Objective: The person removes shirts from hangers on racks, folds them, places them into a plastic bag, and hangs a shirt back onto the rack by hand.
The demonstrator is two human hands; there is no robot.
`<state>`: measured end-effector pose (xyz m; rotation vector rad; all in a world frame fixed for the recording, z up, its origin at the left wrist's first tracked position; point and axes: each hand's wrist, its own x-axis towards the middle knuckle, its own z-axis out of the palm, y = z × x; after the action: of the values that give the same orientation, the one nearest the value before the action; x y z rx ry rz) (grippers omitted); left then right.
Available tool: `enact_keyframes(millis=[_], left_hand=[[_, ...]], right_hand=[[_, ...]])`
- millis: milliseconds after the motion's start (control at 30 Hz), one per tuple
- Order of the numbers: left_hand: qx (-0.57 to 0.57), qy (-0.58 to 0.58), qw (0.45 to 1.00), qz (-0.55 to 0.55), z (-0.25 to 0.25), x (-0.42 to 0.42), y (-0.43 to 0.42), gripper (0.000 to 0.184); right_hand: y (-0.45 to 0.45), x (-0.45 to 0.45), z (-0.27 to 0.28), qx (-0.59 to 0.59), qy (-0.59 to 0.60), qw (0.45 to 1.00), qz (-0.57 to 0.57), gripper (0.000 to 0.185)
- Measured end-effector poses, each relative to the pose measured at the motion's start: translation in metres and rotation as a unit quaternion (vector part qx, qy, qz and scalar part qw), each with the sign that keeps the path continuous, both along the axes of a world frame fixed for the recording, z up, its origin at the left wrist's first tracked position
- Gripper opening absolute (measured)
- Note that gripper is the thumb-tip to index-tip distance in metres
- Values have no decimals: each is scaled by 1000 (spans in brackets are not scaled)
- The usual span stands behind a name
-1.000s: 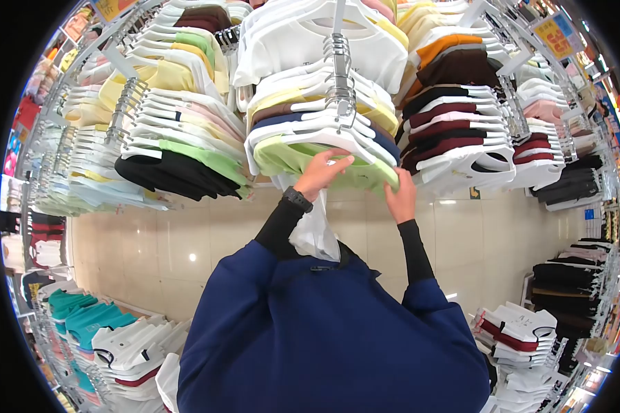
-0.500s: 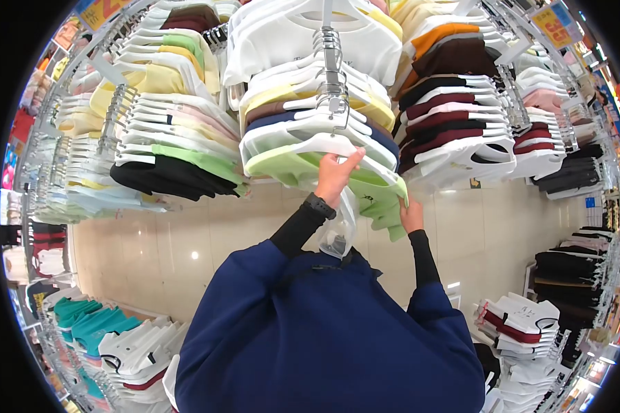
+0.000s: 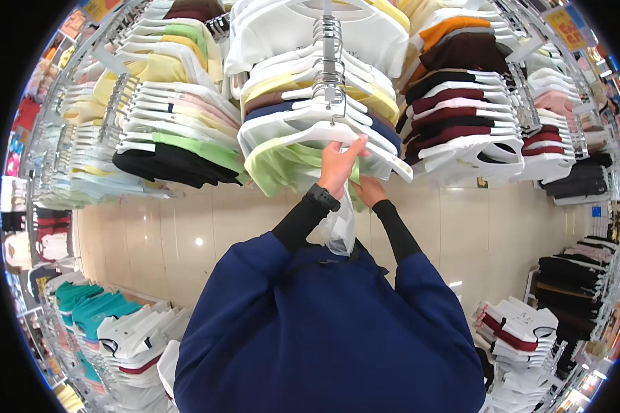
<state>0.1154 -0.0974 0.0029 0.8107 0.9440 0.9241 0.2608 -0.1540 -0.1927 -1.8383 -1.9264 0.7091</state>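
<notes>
My left hand (image 3: 339, 166), with a black watch at the wrist, is closed around the white hanger (image 3: 386, 160) near its middle. The hanger is at the front of the centre display arm, its hook at the metal rail. A light green shirt (image 3: 279, 164) drapes over the hanger's left shoulder, while the right shoulder is bare. Just below and right of the left hand, my right hand (image 3: 370, 191) is closed on the green shirt's fabric, its fingertips partly hidden. Something clear, like a plastic bag (image 3: 339, 230), hangs below my left hand near my chest.
More shirts on hangers (image 3: 255, 113) line the rail behind the green one. Racks of dark red and black shirts (image 3: 455, 113) stand right, pale and black ones (image 3: 179, 162) left. Tiled floor (image 3: 165, 241) lies below. Folded or hung clothes (image 3: 523, 327) flank me behind.
The green shirt has come off the hanger's right shoulder. My right hand moved left, toward my left hand, with the fabric. My left hand stays at the hanger.
</notes>
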Motion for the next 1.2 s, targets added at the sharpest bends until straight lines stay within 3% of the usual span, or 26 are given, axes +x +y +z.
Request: enact_keyframes(millis=[100, 200, 267, 500, 633, 667, 733, 833, 1000, 1133, 1200], left_hand=[[-1, 13, 1000, 12, 1, 1, 2, 35], [-3, 14, 1000, 14, 7, 6, 2, 35], [-21, 3, 1000, 6, 12, 15, -3, 35], [-76, -41, 995, -56, 35, 27, -15, 34], [-78, -34, 996, -23, 31, 28, -12, 34], [-72, -22, 997, -9, 29, 27, -11, 33], [-60, -1, 998, 16, 23, 26, -6, 33], [-44, 22, 998, 33, 11, 21, 5, 32], [-13, 73, 997, -11, -2, 2, 11, 31], [3, 120, 985, -124, -10, -54, -4, 35], [57, 150, 975, -153, -25, -93, -13, 37]], right_hand=[[15, -1, 10, -23, -38, 998, 49, 39], [21, 4, 2, -100, -151, 978, 107, 39], [17, 17, -64, -97, -173, 974, 110, 38], [-7, 51, -86, -255, -174, 950, 44, 37], [-14, 75, -86, -213, -165, 963, -11, 30], [-16, 74, -86, -152, -148, 977, 3, 28], [-24, 71, -58, -31, -113, 993, 35, 25], [-31, 55, 46, -106, -149, 964, 192, 20], [-43, 70, 153, -70, -76, 972, 210, 18], [-40, 64, 247, 23, 1, 979, 201, 18], [-38, 57, 279, -56, 111, 965, 229, 17]])
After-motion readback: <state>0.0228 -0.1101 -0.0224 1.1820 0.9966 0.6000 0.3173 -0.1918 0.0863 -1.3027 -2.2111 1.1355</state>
